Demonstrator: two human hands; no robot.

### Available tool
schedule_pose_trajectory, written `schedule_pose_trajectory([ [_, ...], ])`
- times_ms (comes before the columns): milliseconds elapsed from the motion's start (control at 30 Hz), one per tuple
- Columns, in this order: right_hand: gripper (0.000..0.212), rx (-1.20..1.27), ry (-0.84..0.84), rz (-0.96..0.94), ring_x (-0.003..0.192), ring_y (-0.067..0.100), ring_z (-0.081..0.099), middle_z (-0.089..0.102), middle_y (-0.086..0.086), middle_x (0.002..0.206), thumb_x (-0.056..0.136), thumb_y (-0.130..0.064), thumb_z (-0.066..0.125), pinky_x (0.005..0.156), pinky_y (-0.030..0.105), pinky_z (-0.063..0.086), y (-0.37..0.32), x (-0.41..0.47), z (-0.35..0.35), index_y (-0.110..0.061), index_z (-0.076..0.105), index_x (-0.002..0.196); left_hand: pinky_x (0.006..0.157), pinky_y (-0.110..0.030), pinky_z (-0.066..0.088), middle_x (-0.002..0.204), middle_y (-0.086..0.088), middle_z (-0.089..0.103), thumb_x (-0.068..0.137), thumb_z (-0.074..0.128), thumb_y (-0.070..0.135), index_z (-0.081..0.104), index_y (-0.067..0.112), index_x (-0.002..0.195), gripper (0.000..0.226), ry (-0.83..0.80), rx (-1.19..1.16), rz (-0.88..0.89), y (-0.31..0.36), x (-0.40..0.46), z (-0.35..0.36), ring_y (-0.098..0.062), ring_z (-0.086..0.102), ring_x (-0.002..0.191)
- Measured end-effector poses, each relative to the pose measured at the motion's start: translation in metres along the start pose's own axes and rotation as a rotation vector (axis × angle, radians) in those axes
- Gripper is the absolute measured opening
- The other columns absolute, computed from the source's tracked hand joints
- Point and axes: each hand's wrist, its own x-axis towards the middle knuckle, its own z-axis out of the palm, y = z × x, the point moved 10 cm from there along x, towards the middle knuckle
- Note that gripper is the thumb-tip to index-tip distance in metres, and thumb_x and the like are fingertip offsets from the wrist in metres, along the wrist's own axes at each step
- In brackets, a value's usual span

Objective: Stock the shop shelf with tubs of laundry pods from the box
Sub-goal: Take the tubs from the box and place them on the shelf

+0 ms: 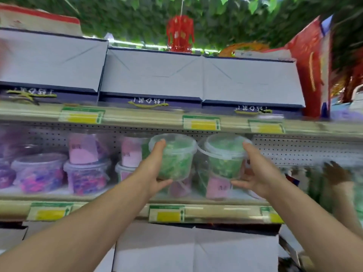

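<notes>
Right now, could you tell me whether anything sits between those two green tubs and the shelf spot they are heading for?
Yes. The left hand and right hand each hold a green tub in front of the middle shelf. Pink-labelled tubs already stand directly below and behind them; bare shelf shows further right.

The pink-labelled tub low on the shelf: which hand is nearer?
Right. The right hand holds a green tub just above the pink-labelled tub; the left hand is further left.
</notes>
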Motion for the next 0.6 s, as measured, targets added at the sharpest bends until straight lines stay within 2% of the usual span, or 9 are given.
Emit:
schedule_pose_trajectory([
  [67,0.048,0.002,-0.076,0.031,0.104,0.033,0.058,0.059,0.011,0.115,0.093,-0.050,0.045,0.097,0.050,0.046,0.008,0.009,0.005,-0.014,0.050,0.124,0.085,-0.039,0.050,0.101,-0.010,0.059,0.076,0.063,0.057,0.052,0.017,0.098,0.047,-0.011,0.007,-0.001,-0.003,0.013,0.004,-0.026,0.059,0.092],
  [133,0.063,-0.040,-0.129,0.009,0.110,0.031,0.056,0.054,0.012,0.128,0.085,-0.051,0.055,0.096,0.043,0.047,0.016,0.016,0.006,-0.011,0.043,0.133,0.087,-0.035,0.051,0.119,-0.011,0.060,0.060,0.077,0.055,0.053,0.011,0.117,0.077,-0.054,0.051,0.037,-0.005,0.021,0.009,-0.024,0.061,0.100],
  [200,0.067,-0.255,-0.104,-0.087,0.106,0.022,0.054,0.052,0.005,0.123,0.081,-0.043,0.066,0.088,0.036,0.046,0.018,0.019,0.005,-0.008,0.038,0.131,0.090,-0.033,0.051,0.130,-0.013,0.055,0.050,0.084,0.045,0.045,0.005,0.130,0.098,-0.060,0.186,0.062,-0.009,0.026,0.009,-0.025,0.061,0.104],
  [267,0.065,-0.550,0.026,-0.218,0.100,0.019,0.050,0.048,0.005,0.121,0.083,-0.037,0.068,0.081,0.033,0.042,0.014,0.026,-0.001,-0.007,0.035,0.131,0.087,-0.034,0.053,0.123,-0.015,0.060,0.060,0.082,0.040,0.047,0.001,0.128,0.086,-0.011,0.365,0.105,-0.010,0.031,0.004,-0.024,0.064,0.095],
  [333,0.061,-0.758,0.157,-0.336,0.097,0.023,0.055,0.051,0.010,0.119,0.083,-0.038,0.067,0.079,0.034,0.046,0.007,0.033,-0.003,-0.005,0.038,0.126,0.079,-0.037,0.056,0.113,-0.015,0.064,0.064,0.076,0.055,0.050,0.001,0.124,0.084,0.093,0.572,0.166,-0.008,0.034,-0.003,-0.026,0.065,0.090],
  [400,0.053,-0.846,0.255,-0.402,0.096,0.029,0.056,0.055,0.013,0.111,0.083,-0.035,0.066,0.078,0.039,0.050,0.001,0.039,-0.003,-0.004,0.041,0.118,0.081,-0.042,0.056,0.122,-0.017,0.059,0.059,0.072,0.066,0.040,0.001,0.129,0.101,0.223,0.692,0.219,-0.002,0.036,-0.009,-0.032,0.062,0.100],
  [433,0.050,-0.880,0.288,-0.425,0.097,0.031,0.056,0.055,0.013,0.109,0.083,-0.035,0.067,0.079,0.042,0.050,-0.002,0.040,0.000,-0.005,0.041,0.115,0.087,-0.043,0.053,0.129,-0.017,0.054,0.062,0.072,0.062,0.031,0.000,0.132,0.102,0.269,0.693,0.249,0.001,0.035,-0.010,-0.034,0.059,0.107],
  [500,0.045,-0.955,0.329,-0.465,0.096,0.032,0.057,0.054,0.012,0.107,0.083,-0.033,0.067,0.079,0.046,0.051,-0.005,0.040,0.006,-0.006,0.042,0.110,0.089,-0.039,0.047,0.131,-0.015,0.049,0.075,0.071,0.048,0.026,0.004,0.128,0.082,0.339,0.741,0.367,0.010,0.033,-0.004,-0.032,0.054,0.111],
  [600,0.045,-1.132,0.331,-0.494,0.103,0.034,0.054,0.052,0.015,0.117,0.087,-0.031,0.063,0.084,0.047,0.047,-0.001,0.037,0.014,-0.007,0.040,0.117,0.076,-0.038,0.044,0.119,-0.010,0.050,0.086,0.063,0.035,0.036,0.008,0.117,0.049,0.383,0.977,0.517,0.018,0.024,0.013,-0.027,0.052,0.094],
])
